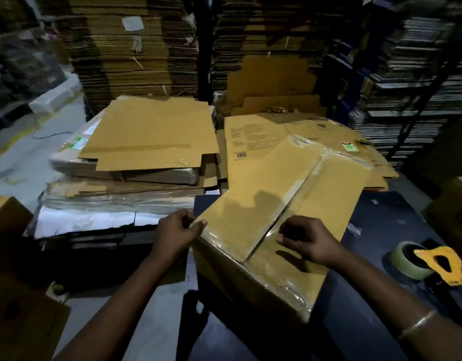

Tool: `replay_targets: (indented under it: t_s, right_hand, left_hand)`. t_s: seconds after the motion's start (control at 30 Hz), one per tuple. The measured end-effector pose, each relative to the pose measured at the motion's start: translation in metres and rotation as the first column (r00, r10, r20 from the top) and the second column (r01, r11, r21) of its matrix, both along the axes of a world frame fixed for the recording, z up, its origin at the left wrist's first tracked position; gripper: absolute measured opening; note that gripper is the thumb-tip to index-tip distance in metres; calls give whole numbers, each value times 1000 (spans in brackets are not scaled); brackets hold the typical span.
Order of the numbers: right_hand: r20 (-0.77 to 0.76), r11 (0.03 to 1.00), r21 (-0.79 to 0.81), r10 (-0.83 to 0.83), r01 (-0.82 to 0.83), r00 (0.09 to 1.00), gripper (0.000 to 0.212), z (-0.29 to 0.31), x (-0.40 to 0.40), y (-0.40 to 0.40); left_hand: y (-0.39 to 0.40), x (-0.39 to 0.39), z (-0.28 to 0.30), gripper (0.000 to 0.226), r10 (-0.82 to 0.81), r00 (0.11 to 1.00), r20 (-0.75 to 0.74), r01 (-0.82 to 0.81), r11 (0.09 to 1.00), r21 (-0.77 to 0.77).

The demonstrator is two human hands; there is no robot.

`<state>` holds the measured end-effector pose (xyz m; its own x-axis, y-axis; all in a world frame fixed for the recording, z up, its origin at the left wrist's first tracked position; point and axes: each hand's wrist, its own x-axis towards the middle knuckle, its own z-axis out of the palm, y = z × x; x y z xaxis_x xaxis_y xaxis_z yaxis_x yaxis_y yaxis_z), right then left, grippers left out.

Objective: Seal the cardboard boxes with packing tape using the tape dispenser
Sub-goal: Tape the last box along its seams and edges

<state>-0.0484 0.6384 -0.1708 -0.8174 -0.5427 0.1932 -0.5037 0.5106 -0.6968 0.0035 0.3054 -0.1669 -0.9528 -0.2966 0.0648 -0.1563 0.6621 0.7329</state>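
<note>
The cardboard box (263, 212) sits on the dark table (381, 217) in front of me, its long axis running away to my upper right, the taped centre seam (292, 201) along it. My left hand (176, 234) pinches the near-left corner edge, thumb on the tape there. My right hand (309, 242) rests curled on the seam's near end, fingertips pressing tape; it seems to hold nothing. The tape dispenser (428, 261) lies just right of my right hand, so that hand is nearer to it.
</note>
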Motion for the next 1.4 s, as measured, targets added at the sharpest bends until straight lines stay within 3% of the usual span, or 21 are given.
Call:
replay_targets:
  t_s: [0.13,0.27,0.47,0.6,0.73,0.87,1.07,1.13,1.2,1.27,1.4]
  right_hand:
    - [22,986,166,2,-6,1000,43,9,-1,23]
    - [146,948,317,-8,-39,989,70,14,19,39]
    - [-25,829,551,-99,97,995,87,13,56,44]
    - [37,796,547,-331,258,943,100,18,77,47]
    - [169,753,503,-567,424,806,108,12,90,41]
    - [284,763,407,-629,503,724,115,13,92,41]
    - [367,741,193,-663,644,653,161,4,95,42]
    - [361,703,166,-696,692,620,155,-1,91,42]
    - [305,667,176,-736,724,604,136,-5,89,43]
    - [241,654,248,-756,714,609,120,-9,87,43]
    - [203,647,289,-762,706,615,110,-8,84,41]
  left_hand:
    - [18,13,11,26,-106,990,91,112,992,-58]
    - [35,20,14,35,-254,948,193,277,955,-106]
    - [60,24,13,94,-340,903,261,388,908,-159]
    - [70,22,14,108,-362,879,311,434,877,-207]
    - [84,13,13,123,-390,848,359,497,821,-280]
    - [103,8,13,129,-390,820,420,536,781,-321]
    - [100,-8,16,153,-339,829,445,481,838,-258]
    - [101,-17,20,155,-337,818,466,479,848,-227]
    - [103,-26,23,153,-357,794,492,485,859,-161]
    - [105,-31,23,142,-362,792,492,478,868,-131]
    - [114,-32,21,123,-338,832,439,436,889,-142]
